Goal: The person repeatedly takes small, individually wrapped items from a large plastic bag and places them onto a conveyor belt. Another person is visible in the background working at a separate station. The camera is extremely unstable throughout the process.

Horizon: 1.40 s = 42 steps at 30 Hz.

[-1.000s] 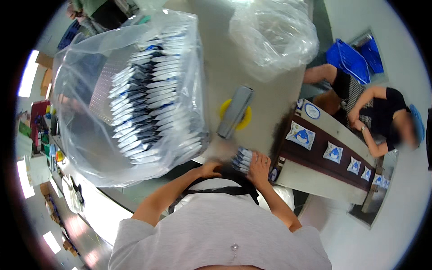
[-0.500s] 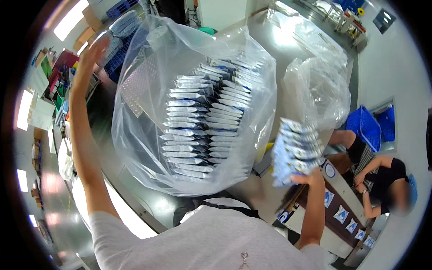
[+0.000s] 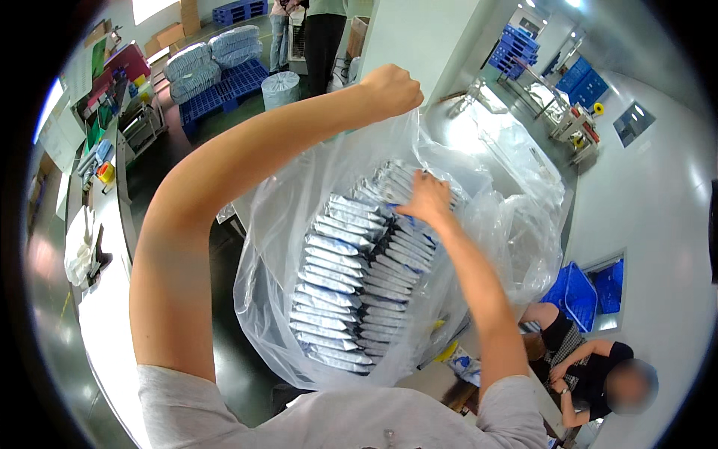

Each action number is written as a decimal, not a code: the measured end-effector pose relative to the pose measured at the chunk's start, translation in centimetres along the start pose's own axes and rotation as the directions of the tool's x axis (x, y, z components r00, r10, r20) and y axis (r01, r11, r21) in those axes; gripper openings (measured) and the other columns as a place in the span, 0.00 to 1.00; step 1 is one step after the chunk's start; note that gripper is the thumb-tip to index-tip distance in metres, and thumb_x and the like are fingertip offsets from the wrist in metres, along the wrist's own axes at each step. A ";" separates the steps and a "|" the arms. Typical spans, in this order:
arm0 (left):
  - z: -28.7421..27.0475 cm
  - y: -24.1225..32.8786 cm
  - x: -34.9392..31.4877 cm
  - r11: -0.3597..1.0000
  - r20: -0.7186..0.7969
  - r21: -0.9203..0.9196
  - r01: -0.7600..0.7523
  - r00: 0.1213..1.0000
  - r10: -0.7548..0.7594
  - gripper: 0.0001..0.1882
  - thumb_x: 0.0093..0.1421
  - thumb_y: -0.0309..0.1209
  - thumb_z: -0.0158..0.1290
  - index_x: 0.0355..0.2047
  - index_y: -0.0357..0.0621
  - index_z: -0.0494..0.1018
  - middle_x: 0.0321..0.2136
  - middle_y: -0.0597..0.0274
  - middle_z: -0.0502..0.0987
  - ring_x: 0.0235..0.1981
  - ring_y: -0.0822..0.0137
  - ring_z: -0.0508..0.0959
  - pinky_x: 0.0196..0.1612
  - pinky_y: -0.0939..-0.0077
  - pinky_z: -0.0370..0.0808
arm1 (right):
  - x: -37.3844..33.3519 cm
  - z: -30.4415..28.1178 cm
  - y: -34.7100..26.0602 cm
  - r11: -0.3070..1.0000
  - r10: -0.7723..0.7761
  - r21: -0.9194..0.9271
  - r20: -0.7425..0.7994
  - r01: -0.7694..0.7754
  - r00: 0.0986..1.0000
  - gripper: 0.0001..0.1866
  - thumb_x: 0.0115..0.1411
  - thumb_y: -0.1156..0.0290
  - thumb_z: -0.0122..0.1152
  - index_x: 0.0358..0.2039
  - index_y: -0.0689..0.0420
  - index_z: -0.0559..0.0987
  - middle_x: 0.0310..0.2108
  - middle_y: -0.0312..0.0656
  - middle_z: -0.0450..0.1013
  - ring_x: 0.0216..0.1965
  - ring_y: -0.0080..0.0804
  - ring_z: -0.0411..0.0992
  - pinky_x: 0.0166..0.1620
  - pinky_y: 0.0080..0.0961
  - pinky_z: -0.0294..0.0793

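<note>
Head view: the clear plastic bag (image 3: 265, 314) is being gripped at its rim by the closed left hand (image 3: 395, 91). Below that fist, rows of silver-and-blue pillow packets (image 3: 330, 262) are being held inside the bag, partly covered by the right hand (image 3: 430, 200), whose grip cannot be told.

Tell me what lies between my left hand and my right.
In the head view, upper film of the clear bag and some far-end packets lie between left hand and right hand.
</note>
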<state>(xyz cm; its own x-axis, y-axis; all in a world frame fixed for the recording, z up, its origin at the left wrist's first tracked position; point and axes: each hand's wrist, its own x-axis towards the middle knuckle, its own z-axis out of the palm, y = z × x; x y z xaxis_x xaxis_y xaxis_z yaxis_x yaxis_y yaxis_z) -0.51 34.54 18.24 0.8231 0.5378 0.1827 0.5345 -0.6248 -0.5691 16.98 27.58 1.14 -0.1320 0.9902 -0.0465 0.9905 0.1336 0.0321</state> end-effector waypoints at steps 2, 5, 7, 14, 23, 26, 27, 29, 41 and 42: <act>-0.2 0.0 1.6 0.998 -0.033 -0.064 0.029 0.999 -0.031 0.05 0.48 0.26 0.58 0.28 0.47 0.78 0.31 0.62 0.80 0.35 0.59 0.81 0.32 0.71 0.78 | 3.1 3.3 -1.4 0.991 -0.124 0.040 -0.086 0.128 0.988 0.53 0.41 0.30 0.60 0.55 0.64 0.63 0.52 0.55 0.67 0.53 0.49 0.68 0.55 0.54 0.59; 0.8 0.2 2.1 0.991 0.019 -0.118 0.058 0.998 -0.056 0.05 0.49 0.26 0.57 0.29 0.45 0.78 0.31 0.60 0.80 0.34 0.58 0.81 0.33 0.68 0.78 | 5.8 9.5 -6.2 0.979 -0.094 0.174 -0.080 0.107 0.992 0.57 0.43 0.22 0.46 0.54 0.65 0.63 0.52 0.57 0.65 0.56 0.54 0.62 0.57 0.66 0.50; 1.4 0.3 1.3 0.989 -0.033 -0.137 0.053 0.998 -0.058 0.04 0.51 0.28 0.56 0.28 0.44 0.77 0.28 0.58 0.80 0.32 0.57 0.81 0.32 0.66 0.78 | 5.2 9.3 -7.4 0.994 -0.107 0.016 -0.078 0.108 0.991 0.57 0.45 0.22 0.45 0.54 0.67 0.63 0.52 0.57 0.65 0.55 0.52 0.62 0.57 0.69 0.48; 0.1 -1.4 -1.8 0.851 -0.267 -0.524 -0.001 0.950 -0.163 0.20 0.52 0.38 0.59 0.45 0.49 0.72 0.43 0.58 0.74 0.45 0.54 0.75 0.46 0.61 0.73 | 1.4 10.3 -6.4 0.976 -0.152 0.073 -0.434 0.203 0.888 0.50 0.55 0.30 0.40 0.57 0.70 0.61 0.61 0.57 0.56 0.61 0.49 0.56 0.61 0.68 0.39; 16.6 0.5 -32.5 -0.163 0.419 -0.881 0.445 0.571 -0.706 0.17 0.65 0.38 0.46 0.48 0.40 0.70 0.43 0.63 0.74 0.42 0.69 0.74 0.46 0.78 0.69 | -32.9 12.3 6.4 0.677 0.643 0.721 -0.480 -0.150 0.596 0.09 0.59 0.69 0.53 0.38 0.60 0.74 0.41 0.46 0.71 0.43 0.45 0.69 0.45 0.41 0.65; 25.5 11.4 -47.0 -0.426 0.796 -0.560 0.710 0.320 -0.514 0.17 0.65 0.39 0.46 0.48 0.43 0.70 0.41 0.64 0.75 0.40 0.70 0.75 0.44 0.77 0.70 | -43.8 22.8 6.0 0.421 0.764 0.730 0.035 -0.539 0.644 0.11 0.61 0.67 0.50 0.35 0.62 0.74 0.33 0.51 0.72 0.38 0.49 0.71 0.39 0.41 0.68; 26.7 16.5 -50.0 -0.474 0.896 -0.411 0.779 0.250 -0.367 0.16 0.65 0.40 0.46 0.48 0.44 0.70 0.40 0.65 0.75 0.39 0.70 0.75 0.43 0.76 0.71 | -47.2 25.2 4.5 0.450 0.707 0.640 0.170 -0.622 0.687 0.12 0.61 0.66 0.48 0.35 0.62 0.74 0.32 0.52 0.71 0.38 0.49 0.70 0.41 0.42 0.68; 27.3 27.5 -51.7 -0.436 0.989 -0.127 0.891 0.150 0.019 0.16 0.65 0.40 0.46 0.47 0.46 0.70 0.39 0.65 0.75 0.38 0.70 0.75 0.42 0.76 0.71 | -52.6 27.2 1.0 0.546 0.522 0.460 0.467 -0.700 0.714 0.14 0.61 0.63 0.48 0.34 0.62 0.75 0.32 0.53 0.71 0.38 0.51 0.70 0.44 0.44 0.68; 19.3 49.4 -41.9 0.186 0.764 -0.463 0.867 0.285 0.578 0.19 0.64 0.46 0.46 0.40 0.44 0.73 0.30 0.66 0.76 0.30 0.71 0.73 0.32 0.73 0.71 | -56.8 26.4 9.8 0.626 0.416 0.664 0.161 -0.409 0.895 0.09 0.58 0.65 0.50 0.33 0.56 0.75 0.35 0.48 0.72 0.37 0.50 0.71 0.41 0.44 0.70; 18.3 49.7 -41.6 0.137 0.751 -0.490 0.861 0.337 0.568 0.21 0.64 0.47 0.45 0.40 0.41 0.74 0.31 0.64 0.76 0.31 0.70 0.73 0.33 0.73 0.71 | -58.1 25.7 13.4 0.710 0.429 0.592 0.067 -0.382 0.901 0.09 0.58 0.66 0.50 0.34 0.55 0.75 0.36 0.47 0.73 0.37 0.49 0.71 0.40 0.42 0.70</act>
<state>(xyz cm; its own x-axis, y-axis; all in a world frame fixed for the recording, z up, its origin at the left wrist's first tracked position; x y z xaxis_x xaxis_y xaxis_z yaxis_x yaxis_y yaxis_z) -11.73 -8.54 -32.31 0.4369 0.2517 -0.8636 0.8758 0.0998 0.4722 38.92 -29.27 -21.34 0.3087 0.9464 -0.0946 0.7761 -0.3081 -0.5501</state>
